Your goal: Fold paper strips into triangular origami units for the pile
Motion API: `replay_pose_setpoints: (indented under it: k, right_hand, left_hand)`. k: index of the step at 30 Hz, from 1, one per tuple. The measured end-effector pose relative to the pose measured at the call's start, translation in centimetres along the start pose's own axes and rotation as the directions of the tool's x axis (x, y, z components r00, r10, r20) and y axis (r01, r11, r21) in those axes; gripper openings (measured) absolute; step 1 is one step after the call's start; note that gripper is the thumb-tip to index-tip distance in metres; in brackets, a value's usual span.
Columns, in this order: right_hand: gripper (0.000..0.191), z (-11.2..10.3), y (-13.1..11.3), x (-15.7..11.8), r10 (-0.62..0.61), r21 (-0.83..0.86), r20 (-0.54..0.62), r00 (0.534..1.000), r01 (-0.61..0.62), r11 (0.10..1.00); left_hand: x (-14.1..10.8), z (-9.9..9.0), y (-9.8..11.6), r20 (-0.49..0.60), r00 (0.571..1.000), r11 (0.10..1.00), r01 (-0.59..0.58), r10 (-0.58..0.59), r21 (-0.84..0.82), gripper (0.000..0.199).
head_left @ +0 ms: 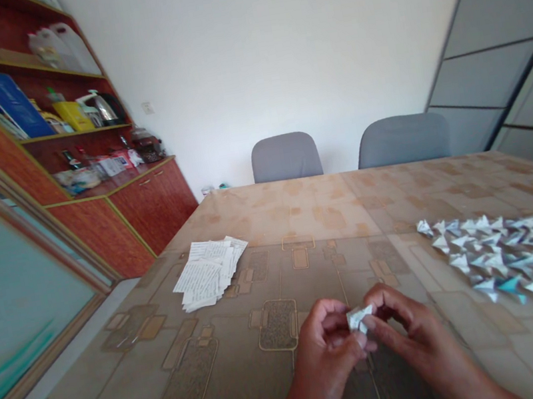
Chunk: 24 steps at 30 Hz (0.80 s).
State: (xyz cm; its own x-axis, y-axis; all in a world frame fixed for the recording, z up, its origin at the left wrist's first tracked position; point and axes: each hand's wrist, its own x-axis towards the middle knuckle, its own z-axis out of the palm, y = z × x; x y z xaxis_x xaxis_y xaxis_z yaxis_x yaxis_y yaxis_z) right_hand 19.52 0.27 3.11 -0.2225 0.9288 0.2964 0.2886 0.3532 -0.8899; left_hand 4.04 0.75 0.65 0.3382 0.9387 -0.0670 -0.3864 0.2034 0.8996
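Note:
A small folded piece of printed paper (359,319) is pinched between both hands above the near part of the table. My left hand (327,352) grips its left side, the fingers curled behind it and the thumb in front. On its right side, my right hand (408,329) holds it between thumb and forefinger. A loose pile of printed paper sheets (210,272) lies on the table to the left. Several small folded paper shapes (513,255), mostly white with one teal, stand in rows at the right.
The table (292,202) has a patterned cover. Behind its far edge stand two grey chairs (285,157) (403,139). At the left, a red-brown cabinet (146,205) holds bottles, a kettle and boxes, beside a glass door (14,300).

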Motion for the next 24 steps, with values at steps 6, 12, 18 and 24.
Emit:
replay_pose_setpoints:
  k: [6,12,18,24]
  right_hand:
    - [0.008,0.1,0.3,-0.2,-0.068,-0.133,0.024,0.997,0.07,0.989]
    - [0.019,0.2,-0.1,-0.3,-0.065,-0.12,-0.031,0.997,0.061,0.991]
    - [0.019,0.5,0.8,-0.2,0.043,-0.031,-0.052,0.998,-0.045,0.999]
    - [0.031,0.2,1.7,0.2,0.124,0.124,-0.096,0.988,-0.112,0.986]
  left_hand:
    - [0.2,0.1,0.4,-0.082,0.996,0.992,-0.029,0.04,0.124,0.027]
    - [0.1,0.3,0.5,-0.086,0.995,0.963,-0.032,0.057,0.268,0.017]
    - [0.1,0.4,0.4,-0.078,0.995,0.944,-0.028,0.056,0.328,0.013]
    - [0.3,-0.2,0.2,-0.064,0.998,0.965,0.019,-0.002,0.26,0.024]
